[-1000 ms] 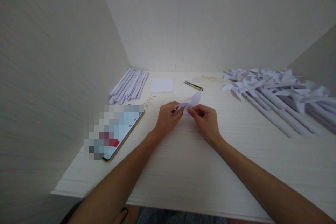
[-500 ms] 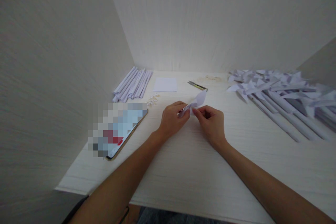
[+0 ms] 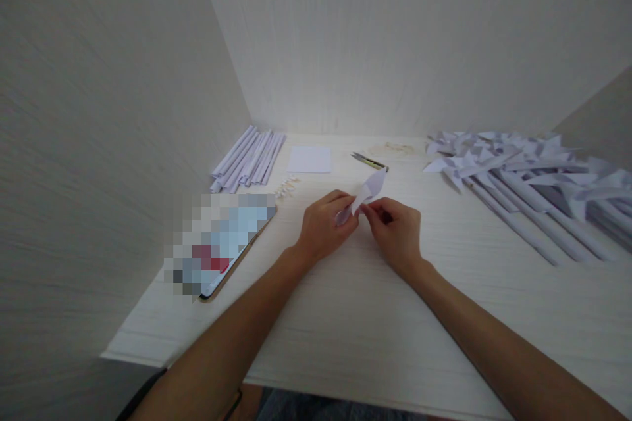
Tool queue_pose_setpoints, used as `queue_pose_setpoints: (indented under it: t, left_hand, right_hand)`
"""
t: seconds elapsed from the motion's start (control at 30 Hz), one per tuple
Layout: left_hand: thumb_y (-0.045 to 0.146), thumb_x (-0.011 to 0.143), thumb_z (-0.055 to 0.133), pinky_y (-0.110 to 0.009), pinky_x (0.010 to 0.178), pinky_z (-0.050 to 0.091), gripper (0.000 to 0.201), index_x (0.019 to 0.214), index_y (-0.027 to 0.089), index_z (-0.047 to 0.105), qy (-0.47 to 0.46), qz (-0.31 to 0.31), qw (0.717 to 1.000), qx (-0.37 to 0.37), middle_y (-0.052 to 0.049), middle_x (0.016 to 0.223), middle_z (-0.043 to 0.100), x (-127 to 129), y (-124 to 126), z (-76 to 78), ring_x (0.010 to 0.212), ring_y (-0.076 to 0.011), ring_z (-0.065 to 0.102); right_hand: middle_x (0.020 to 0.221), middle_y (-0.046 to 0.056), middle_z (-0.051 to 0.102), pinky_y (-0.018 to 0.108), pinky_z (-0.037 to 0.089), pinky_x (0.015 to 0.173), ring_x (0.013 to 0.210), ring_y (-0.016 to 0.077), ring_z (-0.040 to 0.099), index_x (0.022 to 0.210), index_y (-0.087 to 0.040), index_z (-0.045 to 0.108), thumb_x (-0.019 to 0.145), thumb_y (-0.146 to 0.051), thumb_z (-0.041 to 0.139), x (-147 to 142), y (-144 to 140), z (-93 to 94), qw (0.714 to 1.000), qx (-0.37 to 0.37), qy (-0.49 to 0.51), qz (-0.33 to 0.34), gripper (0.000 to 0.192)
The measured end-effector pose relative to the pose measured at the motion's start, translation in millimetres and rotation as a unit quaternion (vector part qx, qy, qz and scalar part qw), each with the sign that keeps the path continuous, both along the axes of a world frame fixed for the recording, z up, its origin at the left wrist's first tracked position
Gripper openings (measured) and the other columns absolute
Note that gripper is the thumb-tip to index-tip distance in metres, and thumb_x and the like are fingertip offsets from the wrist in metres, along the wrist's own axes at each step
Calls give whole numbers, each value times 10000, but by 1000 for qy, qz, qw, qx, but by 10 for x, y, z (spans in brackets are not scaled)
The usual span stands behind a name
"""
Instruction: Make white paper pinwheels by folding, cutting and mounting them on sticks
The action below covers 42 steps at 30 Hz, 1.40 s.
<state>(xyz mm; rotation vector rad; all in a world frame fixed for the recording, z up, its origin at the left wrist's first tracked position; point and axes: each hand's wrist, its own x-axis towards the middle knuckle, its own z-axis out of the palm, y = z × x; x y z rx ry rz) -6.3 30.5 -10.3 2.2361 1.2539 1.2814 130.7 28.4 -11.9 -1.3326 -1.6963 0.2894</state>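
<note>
Between my hands, above the middle of the table, is a white paper pinwheel [image 3: 371, 188] with curled blades. My left hand [image 3: 326, 223] is closed around its left side, fingers behind and thumb in front. From the right, my right hand [image 3: 397, 230] pinches at the pinwheel's lower edge with thumb and index finger, the other fingers curled in. The fingertips of both hands almost meet there, and they hide the pinwheel's centre. Just beyond the pinwheel lies a pair of scissors [image 3: 369, 161] with yellowish handles.
Rolled paper sticks [image 3: 249, 158] lie at the back left, beside a stack of square white paper [image 3: 309, 159]. Small white bits [image 3: 286, 188] sit near the phone [image 3: 237, 243] on the left. Finished paper pinwheels on sticks [image 3: 523, 174] are heaped at right. Walls [image 3: 336, 39] enclose the table [image 3: 345, 329].
The pinwheel has turned slightly in my fingers, its blades showing a different curl. Both hands keep nearly the same place and hold.
</note>
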Motion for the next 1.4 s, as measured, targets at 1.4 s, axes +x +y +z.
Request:
queue_pose_setpoints:
  t: [1.4]
  left_hand:
    - [294,708,567,-194,556,474,178,769,148,648,-194,-72,960,-186,-29,752,624,-33,89,15,681,-115,573]
  right_hand:
    - [484,-10,530,218,332,455,444,95,441,569,-150,575,711,-238,553,-2,34,-15,993,-41,104,34,169]
